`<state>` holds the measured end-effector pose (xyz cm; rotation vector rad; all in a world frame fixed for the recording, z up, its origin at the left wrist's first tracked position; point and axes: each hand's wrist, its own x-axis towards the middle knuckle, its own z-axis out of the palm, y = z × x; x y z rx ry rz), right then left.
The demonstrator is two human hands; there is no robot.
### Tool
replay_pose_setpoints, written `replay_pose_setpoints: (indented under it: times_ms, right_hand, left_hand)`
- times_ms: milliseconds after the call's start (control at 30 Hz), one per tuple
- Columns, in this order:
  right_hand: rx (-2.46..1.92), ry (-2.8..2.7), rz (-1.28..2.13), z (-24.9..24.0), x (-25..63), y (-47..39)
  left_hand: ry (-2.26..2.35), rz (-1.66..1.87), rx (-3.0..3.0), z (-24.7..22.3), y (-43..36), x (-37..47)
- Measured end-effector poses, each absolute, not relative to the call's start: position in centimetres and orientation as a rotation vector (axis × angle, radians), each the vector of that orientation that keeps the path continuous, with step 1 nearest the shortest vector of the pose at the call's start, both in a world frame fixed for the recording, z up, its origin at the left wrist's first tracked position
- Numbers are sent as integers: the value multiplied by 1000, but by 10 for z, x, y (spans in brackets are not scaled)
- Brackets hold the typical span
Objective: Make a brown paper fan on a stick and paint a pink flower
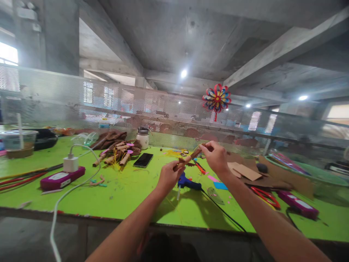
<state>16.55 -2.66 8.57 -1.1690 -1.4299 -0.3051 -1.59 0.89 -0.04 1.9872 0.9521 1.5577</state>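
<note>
Between my two hands a thin brown rolled paper piece [188, 159] is held up at a slant over the green table. My left hand [169, 177] pinches its lower left end, and my right hand [215, 156] pinches the upper right end. Small dark brown pieces show beside it. Just below, a blue glue gun [190, 182] lies on the table with its black cable running toward the front edge.
On the green table [114, 200], brown paper rolls [116, 154], a phone [143, 160], a jar [142, 138] and a purple power strip [62, 178] sit left. Cardboard [247, 171], red scissors [265, 197] and another purple strip [297, 204] lie right. A mesh screen [169, 109] stands behind.
</note>
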Motion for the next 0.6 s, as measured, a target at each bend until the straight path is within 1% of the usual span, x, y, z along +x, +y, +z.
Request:
replay_pose_setpoints:
  times_ms: [300,433,600]
  right_hand:
    - [-1066,-1804,-876,54,117,-32]
    - [-1072,-1807,-879,40,105,-28]
    - [-1016,-1689,-685,53,104,-36]
  left_hand:
    - [992,1536,2143,-5,13,-15]
    - [993,1511,2128,-7,17,-16]
    - [974,1497,2140,-6,16,-16]
